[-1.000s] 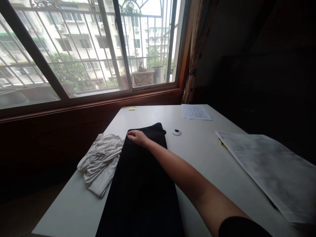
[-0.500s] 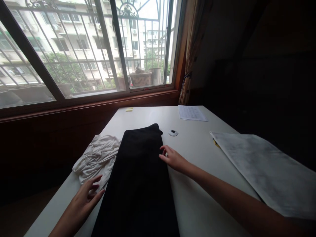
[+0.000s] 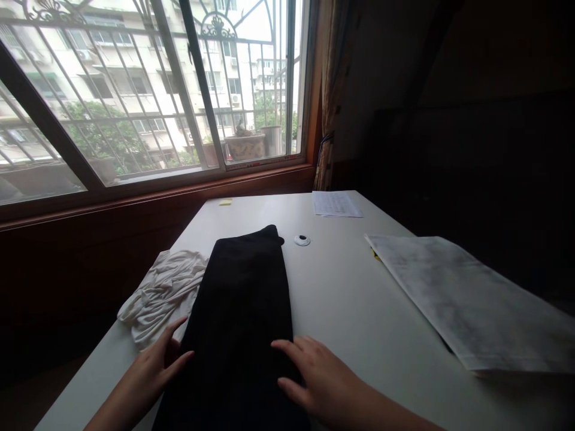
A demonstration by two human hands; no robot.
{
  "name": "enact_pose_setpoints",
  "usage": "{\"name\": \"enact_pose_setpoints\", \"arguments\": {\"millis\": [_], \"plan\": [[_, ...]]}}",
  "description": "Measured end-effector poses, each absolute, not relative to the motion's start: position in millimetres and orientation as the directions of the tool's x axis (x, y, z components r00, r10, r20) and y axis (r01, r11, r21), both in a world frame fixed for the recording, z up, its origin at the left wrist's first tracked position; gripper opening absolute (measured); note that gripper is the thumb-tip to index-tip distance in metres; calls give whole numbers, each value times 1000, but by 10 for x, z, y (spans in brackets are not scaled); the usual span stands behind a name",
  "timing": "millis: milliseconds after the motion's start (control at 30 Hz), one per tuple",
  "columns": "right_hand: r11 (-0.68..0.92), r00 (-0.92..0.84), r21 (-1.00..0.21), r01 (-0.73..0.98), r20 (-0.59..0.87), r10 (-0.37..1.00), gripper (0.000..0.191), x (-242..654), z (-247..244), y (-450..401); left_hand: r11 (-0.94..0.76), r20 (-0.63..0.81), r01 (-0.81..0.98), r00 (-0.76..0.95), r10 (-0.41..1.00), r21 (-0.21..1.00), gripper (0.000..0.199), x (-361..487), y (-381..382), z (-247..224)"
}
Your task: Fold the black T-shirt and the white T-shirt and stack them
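A long piece of black cloth [image 3: 242,299] lies lengthwise on the white table [image 3: 341,287], its narrow lower part running out of the frame. At its left edge is my left hand [image 3: 157,365], thumb and fingers apart, holding nothing. My right hand [image 3: 309,371] is at the right edge, fingers spread with the tips over the black cloth, also gripping nothing. Whether the fingertips press on the fabric is hard to tell. Crumpled white cloth [image 3: 164,293] sits against the left side of the black one, just beyond my left hand.
To the right lies a large greyish-white sheet or bag [image 3: 467,299]. Papers [image 3: 336,204] and a yellow note [image 3: 226,202] rest at the far edge. A round white piece with a dark centre [image 3: 302,240] is beyond the black cloth. A barred window [image 3: 148,90] is behind.
My right hand has moved down along the black cloth's right edge, toward me. My left hand has barely moved. The view has shifted slightly, with things sitting further left.
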State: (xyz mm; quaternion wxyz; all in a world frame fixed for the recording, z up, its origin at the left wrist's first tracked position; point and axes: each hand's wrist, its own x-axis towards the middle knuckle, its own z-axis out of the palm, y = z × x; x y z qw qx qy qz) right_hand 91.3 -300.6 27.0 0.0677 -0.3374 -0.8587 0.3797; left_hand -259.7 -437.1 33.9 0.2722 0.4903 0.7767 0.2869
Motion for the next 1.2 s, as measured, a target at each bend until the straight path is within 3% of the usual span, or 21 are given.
{"name": "enact_pose_setpoints", "arguments": {"millis": [167, 433, 600, 700, 800, 900, 1033, 1133, 1200], "plan": [[461, -784, -728, 508, -167, 598, 21, 970, 338, -3232, 384, -185, 578, -374, 909, 720, 76, -2492, -4386, 354], [256, -624, -871, 419, -72, 778, 13, 1216, 524, -3179, 363, -248, 311, -353, 902, 878, 88, -2236, -4359, 372], [198, -493, -886, 419, -39, 869, 21, 1626, 635, -2762, 306, -294, 127, -103, 950, 943, 86, -1688, -4345, 221], [130, -421, -877, 464, -89, 902, 32, 1956, 673, -2366, 249, -275, 206, 109, 955, 947, 76, -1338, -4347, 163], [72, -389, -814, 577, -195, 900, 44, 2266, 641, -2039, 127, -241, 390, 260, 935, 912, 49, -1175, -4323, 281], [79, -385, -742, 665, -251, 888, 61, 2507, 537, -1926, 60, -144, 531, 117, 983, 845, 34, -1308, -4202, 465], [18, -358, -691, 723, -352, 865, 80, 2772, 434, -2068, 28, 76, 548, -167, 983, 836, 45, -1871, -3797, 478], [-13, -389, -737, 675, -371, 843, 78, 2959, 404, -2239, 35, 220, 652, -305, 927, 757, 54, -2353, -3352, 326], [-31, -401, -781, 624, -354, 845, 73, 3068, 359, -2333, 110, 238, 764, -330, 914, 636, 57, -2591, -3039, 237]]}}
